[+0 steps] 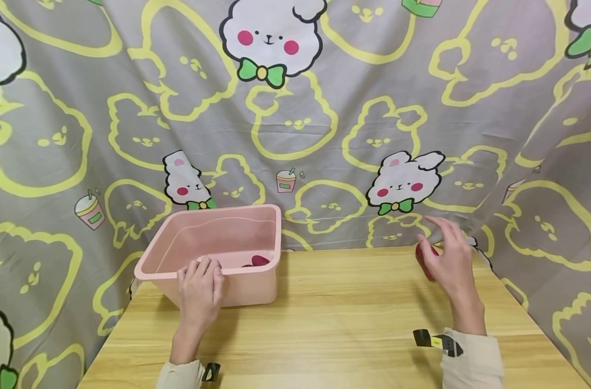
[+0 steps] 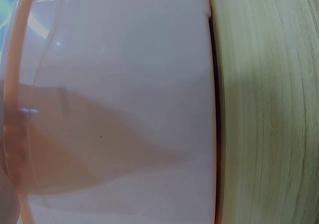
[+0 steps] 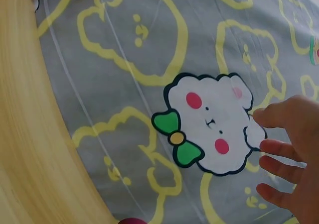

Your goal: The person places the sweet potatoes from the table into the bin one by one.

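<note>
My left hand (image 1: 201,286) holds the near rim of a pink plastic bin (image 1: 246,289), its fingers curled over the edge. Only a bit of that hand shows at the lower left of the left wrist view, beside the bin's wall (image 2: 124,50). Two dark red things (image 1: 260,260) lie inside the bin, partly hidden by the rim. At the right, my right hand (image 1: 455,267) hovers with thumb and fingers spread near a dark red, elongated object (image 1: 425,269). The thumb covers part of it. Nothing sits between the fingers in the right wrist view.
A wooden table (image 1: 334,324) carries the bin at its left and the dark red object near its back right. A grey cartoon-print curtain (image 1: 314,135) hangs close behind the table and along both sides.
</note>
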`<action>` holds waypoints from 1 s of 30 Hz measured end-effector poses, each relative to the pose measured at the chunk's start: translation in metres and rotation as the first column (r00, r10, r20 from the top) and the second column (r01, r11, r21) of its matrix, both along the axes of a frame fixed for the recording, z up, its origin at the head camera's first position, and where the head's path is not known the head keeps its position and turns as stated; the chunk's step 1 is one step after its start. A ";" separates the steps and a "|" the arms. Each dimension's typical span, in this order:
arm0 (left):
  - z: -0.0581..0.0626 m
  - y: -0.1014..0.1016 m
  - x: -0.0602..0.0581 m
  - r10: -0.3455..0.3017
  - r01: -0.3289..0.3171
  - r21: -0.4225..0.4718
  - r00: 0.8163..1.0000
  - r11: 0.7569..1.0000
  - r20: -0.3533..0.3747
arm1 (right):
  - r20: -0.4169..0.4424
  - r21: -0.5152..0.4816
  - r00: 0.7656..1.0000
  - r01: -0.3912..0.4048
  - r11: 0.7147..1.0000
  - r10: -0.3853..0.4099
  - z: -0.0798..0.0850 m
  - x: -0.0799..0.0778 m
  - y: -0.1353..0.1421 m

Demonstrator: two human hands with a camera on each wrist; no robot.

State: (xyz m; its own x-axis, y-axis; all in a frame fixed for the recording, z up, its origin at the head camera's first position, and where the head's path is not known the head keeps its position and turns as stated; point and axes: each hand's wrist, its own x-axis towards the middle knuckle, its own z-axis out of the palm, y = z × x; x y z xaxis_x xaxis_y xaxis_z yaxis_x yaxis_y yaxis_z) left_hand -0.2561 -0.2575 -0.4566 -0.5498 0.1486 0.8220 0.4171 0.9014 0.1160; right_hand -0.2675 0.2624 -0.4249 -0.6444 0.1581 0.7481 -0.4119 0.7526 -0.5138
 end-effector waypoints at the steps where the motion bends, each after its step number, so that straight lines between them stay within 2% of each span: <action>1: 0.001 0.000 0.000 -0.001 0.001 0.000 1.000 1.000 0.000 | 0.000 -0.005 1.000 0.003 1.000 -0.003 -0.001 -0.001 0.001; 12: 0.002 0.000 0.000 -0.001 0.001 -0.001 1.000 1.000 -0.006 | 0.002 -0.043 0.999 0.036 0.998 -0.036 -0.018 -0.012 0.016; 25: 0.000 -0.001 0.000 0.001 -0.001 -0.001 1.000 1.000 0.007 | 0.119 -0.031 0.991 0.062 0.998 -0.057 -0.046 -0.022 0.029; 30: -0.001 -0.001 0.000 -0.001 0.001 0.000 1.000 1.000 0.003 | 0.206 -0.029 0.977 0.061 0.998 -0.054 -0.055 -0.024 0.033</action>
State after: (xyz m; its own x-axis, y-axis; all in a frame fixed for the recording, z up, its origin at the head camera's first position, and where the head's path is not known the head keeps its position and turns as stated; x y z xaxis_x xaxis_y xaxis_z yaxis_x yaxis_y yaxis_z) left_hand -0.2562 -0.2587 -0.4576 -0.5520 0.1491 0.8204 0.4180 0.9008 0.1175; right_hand -0.2914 0.2956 -0.4800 -0.7727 0.2230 0.5943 -0.2515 0.7521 -0.6092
